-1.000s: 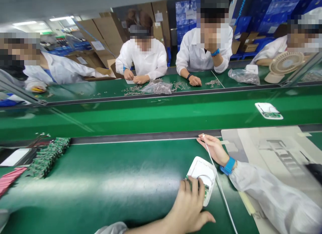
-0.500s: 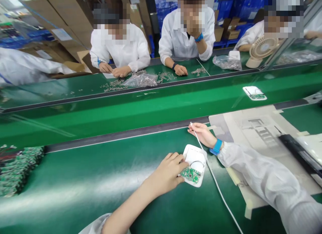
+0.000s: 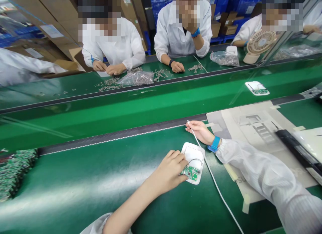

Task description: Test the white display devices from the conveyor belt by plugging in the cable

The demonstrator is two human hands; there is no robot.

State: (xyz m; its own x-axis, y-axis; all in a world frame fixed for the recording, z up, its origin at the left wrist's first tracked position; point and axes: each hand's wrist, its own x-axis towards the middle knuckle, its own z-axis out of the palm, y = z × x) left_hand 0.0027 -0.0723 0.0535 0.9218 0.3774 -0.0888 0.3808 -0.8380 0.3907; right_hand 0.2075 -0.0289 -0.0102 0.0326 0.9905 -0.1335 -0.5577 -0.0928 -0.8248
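Observation:
My left hand (image 3: 173,168) is closed on the left edge of a white plastic housing (image 3: 192,150). Inside the housing lies a green circuit board (image 3: 193,173) with a thin black wire curving above it; my thumb and fingers are at the board's left end. My right hand (image 3: 200,130), with a blue wrist strap, pinches a white cable (image 3: 212,173) just below its small plug (image 3: 188,122). The cable runs down past the right side of the housing to the bottom of the view. The plug is apart from the board.
A pile of green circuit boards (image 3: 16,173) sits at the left. Another white housing (image 3: 257,88) with a board rests on the green belt (image 3: 130,108). Taped paper (image 3: 241,123) and a black tool (image 3: 297,153) lie at right. Co-workers sit across, near bags of small metal parts (image 3: 141,78).
The view has shifted slightly. The other housing has moved right along the belt. My hands keep their holds on the housing and the cable, with my left thumb slightly further over the board.

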